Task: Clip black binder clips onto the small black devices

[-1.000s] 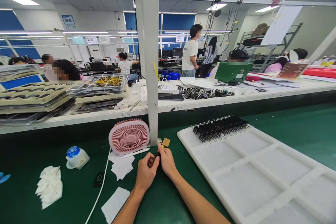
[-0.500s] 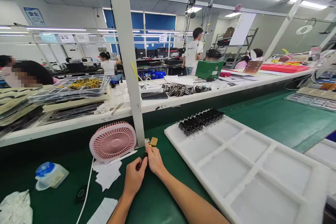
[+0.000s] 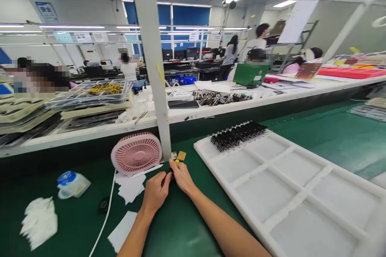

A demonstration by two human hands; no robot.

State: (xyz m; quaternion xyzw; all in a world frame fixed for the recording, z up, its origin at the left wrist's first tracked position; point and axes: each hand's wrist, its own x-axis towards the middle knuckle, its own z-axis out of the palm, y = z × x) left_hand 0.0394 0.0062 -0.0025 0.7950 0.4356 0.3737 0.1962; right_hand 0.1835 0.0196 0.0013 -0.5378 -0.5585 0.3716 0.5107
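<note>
My left hand [image 3: 157, 190] and my right hand [image 3: 181, 176] meet over the green mat [image 3: 176, 229], fingers closed around a small dark object [image 3: 171, 171]. Its shape is mostly hidden by my fingers. Just beyond my right hand lie a tan block [image 3: 181, 156] and a small yellow piece [image 3: 177, 161], by the foot of the white post [image 3: 164, 136]. To the right, a white divided frame [image 3: 265, 164] carries a row of black binder clips [image 3: 238, 135] along its far left end.
A pink fan [image 3: 137, 153] stands left of the post. Nearer me are papers [image 3: 131, 187], a white cable [image 3: 109, 209], a blue-capped bottle [image 3: 73, 184] and crumpled tissue [image 3: 40, 223]. Behind, a white shelf [image 3: 211, 113] holds loose clips [image 3: 217, 98] and trays [image 3: 90, 106].
The view has shifted, so most bench items appear farther right and slightly higher. My hands remain together around the dark object. A person in a striped top now shows in the background.
</note>
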